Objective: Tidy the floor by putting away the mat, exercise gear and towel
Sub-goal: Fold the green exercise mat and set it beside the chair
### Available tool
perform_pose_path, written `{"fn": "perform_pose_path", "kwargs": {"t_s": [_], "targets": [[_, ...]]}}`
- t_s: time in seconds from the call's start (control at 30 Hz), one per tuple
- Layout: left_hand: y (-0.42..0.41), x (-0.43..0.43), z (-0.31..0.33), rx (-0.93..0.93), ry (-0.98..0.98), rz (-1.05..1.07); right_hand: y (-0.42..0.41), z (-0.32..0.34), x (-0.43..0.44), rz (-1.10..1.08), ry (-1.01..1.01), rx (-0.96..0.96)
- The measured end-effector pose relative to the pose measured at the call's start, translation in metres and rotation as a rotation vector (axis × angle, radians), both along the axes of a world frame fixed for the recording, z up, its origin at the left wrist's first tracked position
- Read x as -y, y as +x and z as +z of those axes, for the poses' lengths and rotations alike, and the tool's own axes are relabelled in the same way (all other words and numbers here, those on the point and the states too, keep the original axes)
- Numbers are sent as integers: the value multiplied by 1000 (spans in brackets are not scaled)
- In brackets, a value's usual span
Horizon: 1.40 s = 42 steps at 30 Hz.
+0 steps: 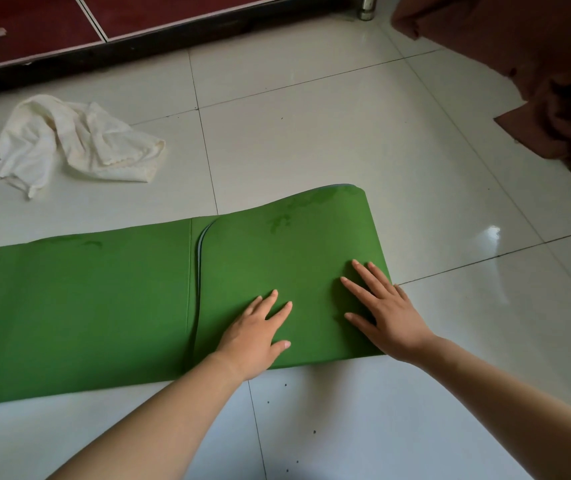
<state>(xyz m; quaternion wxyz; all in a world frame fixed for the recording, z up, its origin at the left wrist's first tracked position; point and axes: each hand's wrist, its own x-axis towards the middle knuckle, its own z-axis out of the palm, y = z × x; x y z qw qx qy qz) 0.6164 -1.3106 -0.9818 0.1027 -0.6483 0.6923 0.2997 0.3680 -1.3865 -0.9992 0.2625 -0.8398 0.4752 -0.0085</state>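
Observation:
A green mat [79,306] lies across the white tiled floor, running off the left edge of the head view. Its right end is folded back over itself, and the folded flap bulges up at the far right corner. My left hand [256,334] presses flat on the folded flap with straight, spread fingers. My right hand [381,306] lies flat beside it near the fold's right edge, fingers straight too. A crumpled cream towel [72,143] lies on the floor beyond the mat at the left. No exercise gear is in view.
A dark red cabinet [52,32] with drawers runs along the far wall. Brown cloth [536,64] hangs and pools on the floor at the upper right. A metal furniture leg [367,6] stands at the top. Bare tiles [311,133] lie between mat and cabinet.

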Motion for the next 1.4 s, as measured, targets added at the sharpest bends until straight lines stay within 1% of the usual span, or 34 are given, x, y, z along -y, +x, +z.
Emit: {"fn": "perform_pose_path", "kwargs": {"t_s": [0.17,0.37,0.53,0.7,0.77,0.9,1.0,1.07,1.2,1.33,1.4], "targets": [[2,-3,0,-11,-24,10,-1,4,-3,-142,29,112],[-1,-2,6,-22,-44,16,-2,6,-7,-249,90,173],[1,2,10,-35,-36,7,-6,8,-7,-397,226,199],[1,7,16,-68,-3,34,-7,16,-6,-516,292,343],[4,10,20,-82,1,48,-6,20,-5,-544,285,362],[17,23,39,-107,4,16,1,37,-8,-540,223,392],[25,33,61,-126,-5,-24,7,58,-9,-520,219,434],[27,39,78,-164,-19,-1,12,75,-9,-491,219,468],[27,48,118,-264,-81,89,20,114,-6,-459,280,552],[33,47,159,-303,-108,70,30,147,5,-415,353,720],[38,44,173,-351,-130,99,40,161,10,-369,365,764]]}}
